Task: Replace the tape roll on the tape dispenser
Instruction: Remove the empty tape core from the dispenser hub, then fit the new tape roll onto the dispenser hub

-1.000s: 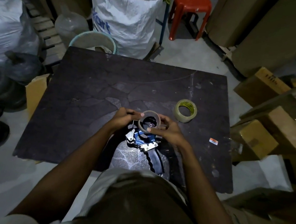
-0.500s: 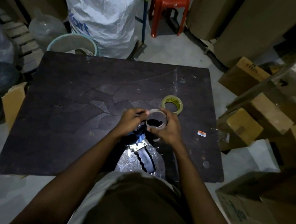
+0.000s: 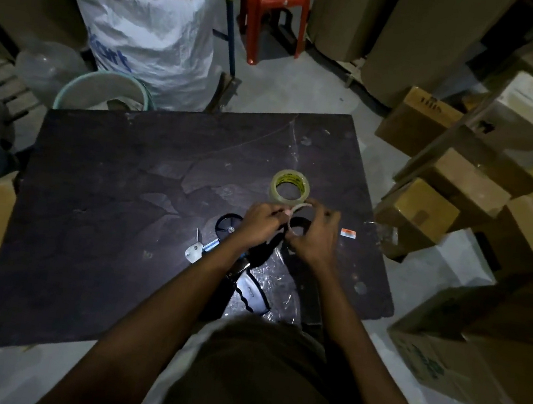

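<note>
Head view shows a dark table (image 3: 96, 199) on which a tape dispenser (image 3: 235, 248) is laid flat, its bare black wheel (image 3: 228, 227) exposed just beside the left hand (image 3: 260, 224). An empty cardboard core (image 3: 294, 214) is held above the dispenser between both hands: the fingers of the left hand are closed on its near edge, and the right hand (image 3: 313, 238) is curled around its other side. A new tape roll (image 3: 290, 186) is seen lying flat on the table, just beyond the hands and apart from the dispenser. The core is judged to be very light and easily crushed, so only a soft pinch is needed. The new roll is probably heavier and stiff, with a smooth and slippery outer face; it is best taken by the rim, with fingers inside the hole and the thumb outside. The dispenser has a toothed blade (image 3: 251, 293) near the body, which should be avoided when the handle is held.
</note>
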